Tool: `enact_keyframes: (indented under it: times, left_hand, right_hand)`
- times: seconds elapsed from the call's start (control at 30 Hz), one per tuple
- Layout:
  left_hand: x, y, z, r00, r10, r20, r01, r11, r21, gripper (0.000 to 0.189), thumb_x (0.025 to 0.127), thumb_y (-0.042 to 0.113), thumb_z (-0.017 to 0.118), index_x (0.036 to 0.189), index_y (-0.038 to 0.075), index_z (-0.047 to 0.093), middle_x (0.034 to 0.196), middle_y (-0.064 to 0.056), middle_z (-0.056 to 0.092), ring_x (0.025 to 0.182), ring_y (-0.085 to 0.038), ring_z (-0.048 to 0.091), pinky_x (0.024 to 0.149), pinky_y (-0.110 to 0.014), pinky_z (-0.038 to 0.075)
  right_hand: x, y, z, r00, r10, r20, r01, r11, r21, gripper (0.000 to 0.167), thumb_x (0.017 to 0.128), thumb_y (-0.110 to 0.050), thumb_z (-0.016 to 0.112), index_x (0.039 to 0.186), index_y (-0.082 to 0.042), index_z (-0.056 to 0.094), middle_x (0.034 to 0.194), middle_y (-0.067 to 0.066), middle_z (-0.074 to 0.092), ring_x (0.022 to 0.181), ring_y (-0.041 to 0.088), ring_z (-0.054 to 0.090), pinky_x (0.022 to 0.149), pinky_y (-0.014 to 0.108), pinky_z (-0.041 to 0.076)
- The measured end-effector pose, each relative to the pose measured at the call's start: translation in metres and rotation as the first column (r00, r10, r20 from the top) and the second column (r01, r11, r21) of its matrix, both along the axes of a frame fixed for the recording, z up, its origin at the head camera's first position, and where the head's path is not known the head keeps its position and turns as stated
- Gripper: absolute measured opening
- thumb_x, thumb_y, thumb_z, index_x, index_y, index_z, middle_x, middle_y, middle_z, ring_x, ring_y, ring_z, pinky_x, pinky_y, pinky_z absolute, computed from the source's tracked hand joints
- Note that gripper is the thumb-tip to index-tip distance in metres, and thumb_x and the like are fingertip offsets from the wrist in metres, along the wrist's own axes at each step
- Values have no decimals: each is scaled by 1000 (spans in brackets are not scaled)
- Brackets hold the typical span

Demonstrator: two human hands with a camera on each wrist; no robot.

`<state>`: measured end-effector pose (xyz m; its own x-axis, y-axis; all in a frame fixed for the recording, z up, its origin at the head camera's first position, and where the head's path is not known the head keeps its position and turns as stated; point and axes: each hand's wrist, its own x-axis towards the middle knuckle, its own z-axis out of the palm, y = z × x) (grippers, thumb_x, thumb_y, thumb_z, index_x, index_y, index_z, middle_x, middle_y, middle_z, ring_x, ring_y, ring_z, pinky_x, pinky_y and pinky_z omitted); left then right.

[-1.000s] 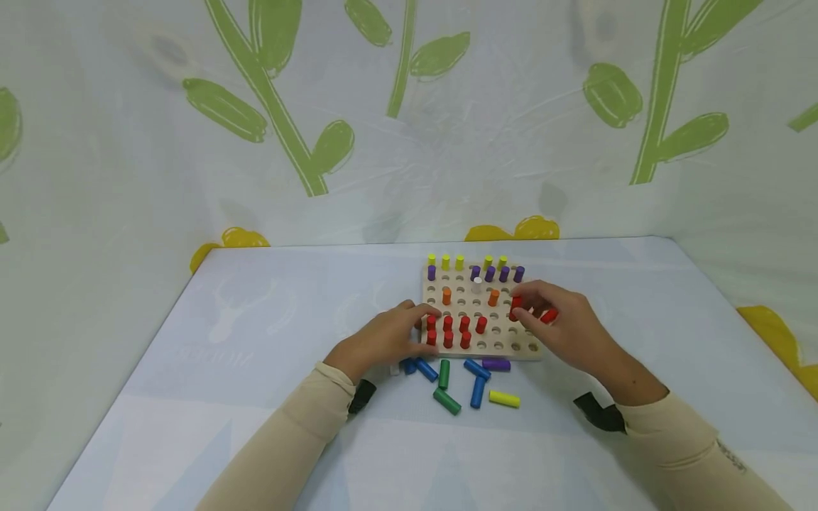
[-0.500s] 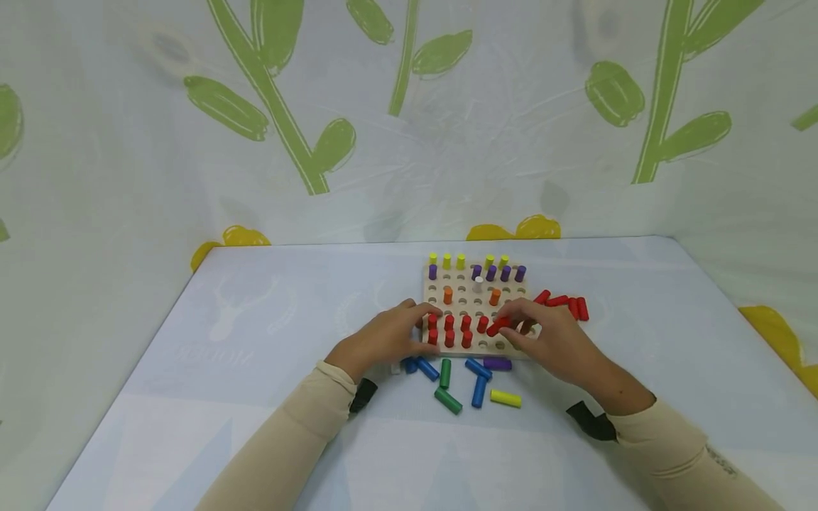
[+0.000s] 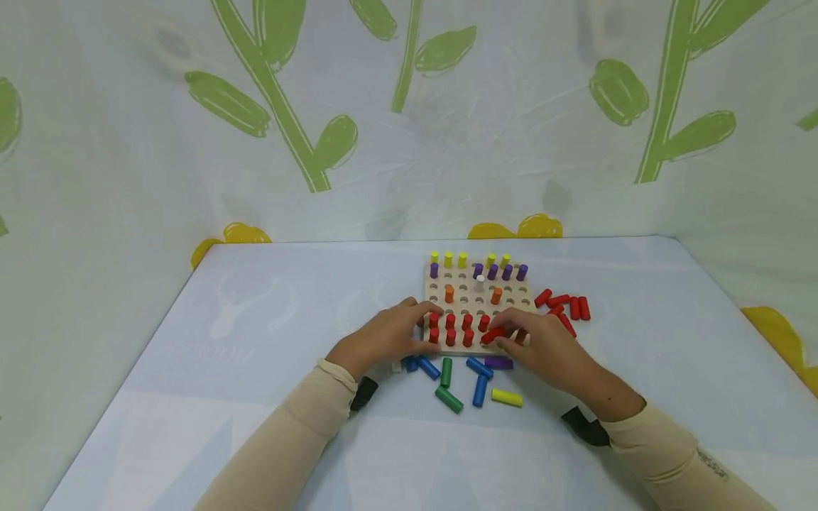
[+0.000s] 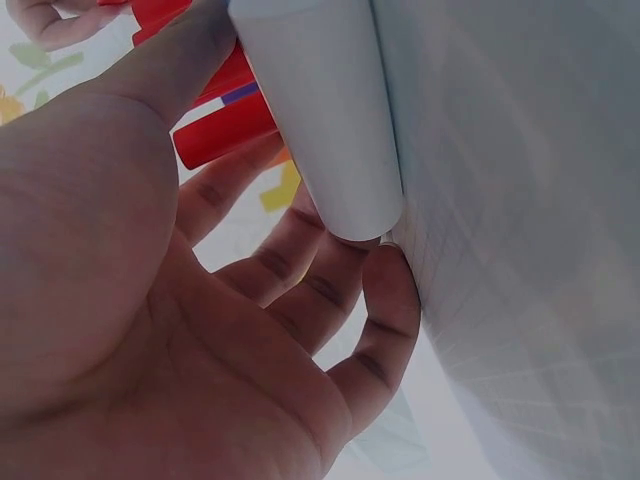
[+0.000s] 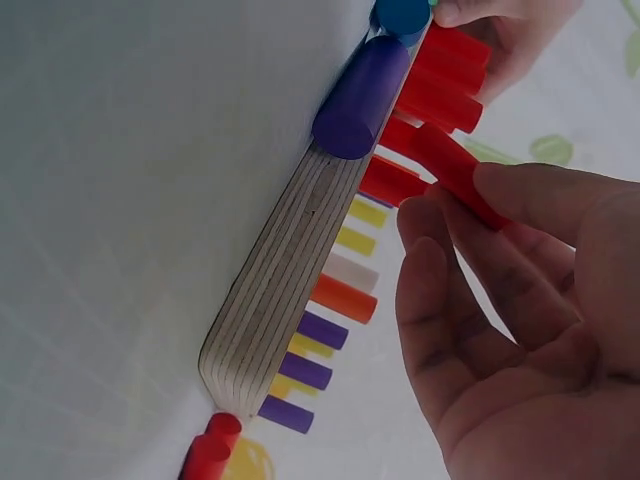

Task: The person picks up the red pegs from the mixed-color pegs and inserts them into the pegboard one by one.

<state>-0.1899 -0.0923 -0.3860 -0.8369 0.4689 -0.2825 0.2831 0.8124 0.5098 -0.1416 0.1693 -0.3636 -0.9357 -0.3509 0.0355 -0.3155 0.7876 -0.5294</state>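
Nearest, beige sleeves (image 3: 294, 426) reach in over a pale tabletop (image 3: 409, 454), where a yellow peg (image 3: 507, 397), two green pegs (image 3: 449, 399) and several blue pegs (image 3: 480, 390) lie loose. Just beyond them, a purple peg (image 3: 498, 363) lies along the front of a plywood pegboard (image 5: 285, 270), and a loose white peg (image 4: 320, 110) sits by its near left corner. The left hand (image 3: 386, 336) holds the board's left edge, thumb and fingers bent around it. The right hand (image 3: 543, 344) pinches a tilted red peg (image 3: 493, 335) between thumb and fingertip, over the nearest row, beside three standing red pegs (image 3: 451, 337); whether it has entered a hole cannot be told. Four more red ones stand in the row behind. More loose red pegs (image 3: 575, 308) lie right of the board. Farther back stand two orange pegs (image 3: 496, 296), an upright white one, five purple and, in the farthest row, five yellow. Behind rises a pale backdrop (image 3: 511, 142) printed with green leafy stems (image 3: 287, 121).
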Motion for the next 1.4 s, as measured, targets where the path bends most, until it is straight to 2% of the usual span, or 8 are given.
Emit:
enact_keyframes:
  times: [0.5, 0.83, 1.1, 1.4]
  left_hand:
    - [-1, 0, -3, 1000, 6, -1, -6, 1000, 9, 70, 85, 45, 78, 146, 32, 46, 128, -6, 55, 104, -19, 59, 97, -43, 55]
    - [-1, 1, -3, 1000, 12, 4, -12, 1000, 12, 70, 85, 45, 78, 146, 33, 46, 127, -5, 55, 104, -19, 58, 97, -42, 55]
    - [-1, 2, -1, 1000, 11, 13, -11, 1000, 10, 71, 85, 46, 78, 147, 33, 45, 129, -5, 55, 105, -19, 58, 99, -43, 54]
    - [0, 0, -2, 1000, 4, 0, -4, 1000, 22, 70, 85, 45, 78, 146, 30, 46, 129, -6, 55, 106, -19, 58, 99, -43, 54]
  right_hand:
    - [-2, -2, -8, 1000, 14, -24, -12, 997, 72, 28, 86, -14, 79, 112, -18, 70, 94, -5, 73, 77, 9, 60, 66, 17, 52]
    - [-4, -2, -11, 1000, 10, 15, -11, 997, 80, 27, 89, -16, 76, 115, -18, 70, 97, -4, 73, 80, 10, 61, 72, 22, 55]
    - [-2, 0, -12, 999, 39, -23, -38, 997, 72, 31, 88, -16, 77, 119, -18, 72, 94, -5, 73, 77, 8, 58, 66, 18, 52]
    - [-2, 0, -13, 998, 55, -16, -54, 996, 72, 36, 87, -17, 78, 123, -21, 73, 106, -3, 77, 85, 8, 64, 67, 15, 52]
